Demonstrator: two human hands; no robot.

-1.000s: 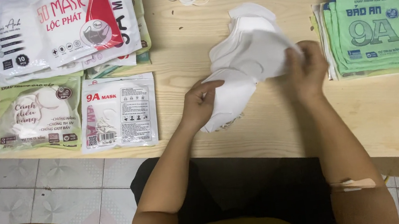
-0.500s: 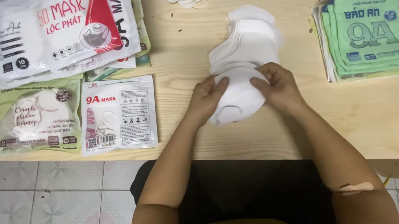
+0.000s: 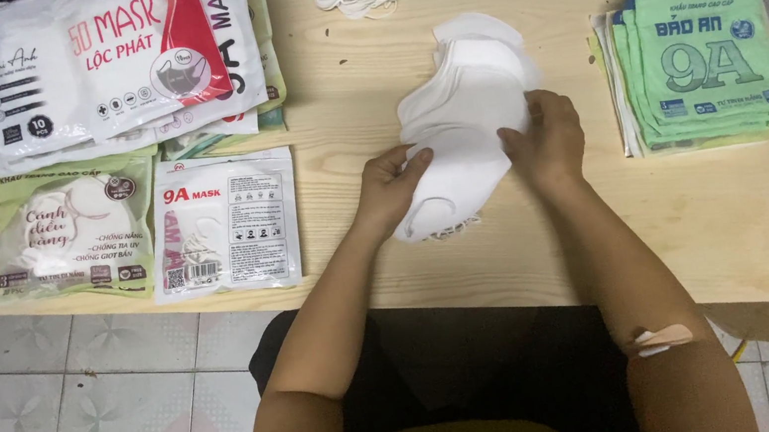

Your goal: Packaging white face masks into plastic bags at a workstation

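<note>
Bare forearms, an adhesive bandage near the right elbow, dark clothing.

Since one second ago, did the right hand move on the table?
Yes. The right hand moved left, away from the stack of green packets, and now holds the white masks nearer the left hand.

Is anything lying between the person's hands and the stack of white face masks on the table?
Nothing visible: the left hand and right hand both already touch the stack of white face masks from either side.
</note>
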